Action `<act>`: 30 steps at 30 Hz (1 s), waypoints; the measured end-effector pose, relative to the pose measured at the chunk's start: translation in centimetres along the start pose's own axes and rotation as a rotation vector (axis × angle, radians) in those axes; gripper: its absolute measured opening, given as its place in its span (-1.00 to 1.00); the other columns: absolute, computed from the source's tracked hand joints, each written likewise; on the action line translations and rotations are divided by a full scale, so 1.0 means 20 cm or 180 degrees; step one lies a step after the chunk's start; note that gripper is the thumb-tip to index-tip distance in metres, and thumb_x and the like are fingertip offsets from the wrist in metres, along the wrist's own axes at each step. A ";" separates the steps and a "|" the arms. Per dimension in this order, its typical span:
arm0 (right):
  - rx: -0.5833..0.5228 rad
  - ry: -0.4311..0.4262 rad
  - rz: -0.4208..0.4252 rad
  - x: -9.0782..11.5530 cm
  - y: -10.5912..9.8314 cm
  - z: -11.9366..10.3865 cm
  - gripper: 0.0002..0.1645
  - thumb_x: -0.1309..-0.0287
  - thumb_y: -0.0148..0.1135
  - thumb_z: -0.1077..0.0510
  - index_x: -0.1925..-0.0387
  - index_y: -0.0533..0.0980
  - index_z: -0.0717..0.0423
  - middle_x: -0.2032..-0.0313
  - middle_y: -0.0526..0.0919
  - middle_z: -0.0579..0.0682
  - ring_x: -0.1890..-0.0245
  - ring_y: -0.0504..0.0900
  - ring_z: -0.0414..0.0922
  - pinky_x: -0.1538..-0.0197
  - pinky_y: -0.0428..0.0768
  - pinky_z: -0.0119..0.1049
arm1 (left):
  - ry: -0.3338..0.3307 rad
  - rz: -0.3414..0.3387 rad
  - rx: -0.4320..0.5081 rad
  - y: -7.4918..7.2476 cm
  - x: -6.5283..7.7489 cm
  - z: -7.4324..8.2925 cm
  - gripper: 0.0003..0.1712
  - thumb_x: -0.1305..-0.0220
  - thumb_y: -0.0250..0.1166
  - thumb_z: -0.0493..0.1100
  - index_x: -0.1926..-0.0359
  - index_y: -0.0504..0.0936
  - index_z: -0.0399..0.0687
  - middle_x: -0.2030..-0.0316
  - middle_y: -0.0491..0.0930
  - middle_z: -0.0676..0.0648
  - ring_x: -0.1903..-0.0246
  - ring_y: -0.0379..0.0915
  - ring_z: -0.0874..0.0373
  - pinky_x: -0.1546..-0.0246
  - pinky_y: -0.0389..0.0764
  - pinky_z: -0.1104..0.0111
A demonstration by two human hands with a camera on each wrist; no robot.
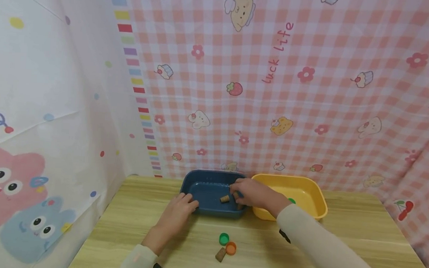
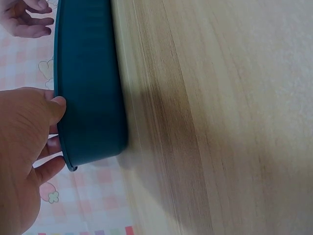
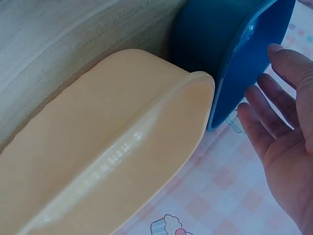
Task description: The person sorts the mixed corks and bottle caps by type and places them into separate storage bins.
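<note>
My left hand (image 1: 179, 209) grips the near left rim of a dark blue plastic basin (image 1: 206, 190). In the left wrist view its thumb lies on the outer wall and the fingers pass over the rim. Above the basin's right end is my right hand (image 1: 253, 192), its fingers loosely bent and apart. The right wrist view shows nothing between them. Inside the blue basin lies a cork (image 1: 225, 199). A second brown piece (image 1: 239, 207), partly hidden under the right hand, looks like another cork.
A yellow basin (image 1: 307, 195) stands right beside the blue one, with a green cap (image 1: 292, 201) in it partly hidden by the right arm. Nearer on the wooden table (image 1: 179, 257) lie a green cap (image 1: 224, 239), an orange cap (image 1: 231, 248) and a cork (image 1: 220, 254). A checked curtain (image 1: 259, 112) hangs behind.
</note>
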State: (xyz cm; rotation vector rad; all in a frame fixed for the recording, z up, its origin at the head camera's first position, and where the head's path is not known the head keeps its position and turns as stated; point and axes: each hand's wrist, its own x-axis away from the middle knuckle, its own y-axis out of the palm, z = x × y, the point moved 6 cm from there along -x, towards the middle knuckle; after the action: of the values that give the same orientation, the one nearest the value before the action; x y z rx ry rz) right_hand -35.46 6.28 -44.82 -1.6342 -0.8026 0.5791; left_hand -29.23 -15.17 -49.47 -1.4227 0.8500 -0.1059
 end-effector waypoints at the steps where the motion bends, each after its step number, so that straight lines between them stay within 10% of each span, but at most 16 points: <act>1: -0.0018 -0.0008 -0.0002 0.01 0.00 -0.01 -0.67 -0.28 0.42 0.15 -0.06 0.65 0.11 0.01 0.68 0.09 0.02 0.65 -0.03 -0.03 0.67 -0.20 | 0.0005 0.0007 -0.0011 0.00 0.00 0.00 -0.81 -0.21 0.45 -0.36 0.27 0.70 0.03 0.39 0.50 0.03 0.39 0.29 0.10 0.34 0.40 0.30; 30: 0.0068 -0.0563 0.0509 0.29 0.04 -0.21 -0.70 -0.23 0.47 0.04 0.02 0.66 -0.05 0.02 0.67 -0.12 0.01 0.66 -0.17 -0.01 0.66 -0.38 | 0.0026 0.0041 -0.0026 0.01 0.00 0.00 -0.84 -0.20 0.47 -0.32 0.28 0.72 0.03 0.40 0.51 0.03 0.40 0.33 0.10 0.37 0.41 0.30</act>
State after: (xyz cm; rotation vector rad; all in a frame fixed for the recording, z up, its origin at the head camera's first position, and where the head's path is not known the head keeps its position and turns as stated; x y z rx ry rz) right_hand -28.45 8.00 -44.40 -1.6531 -0.7950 0.8520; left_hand -29.34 -15.12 -49.61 -1.4252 0.8670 -0.0987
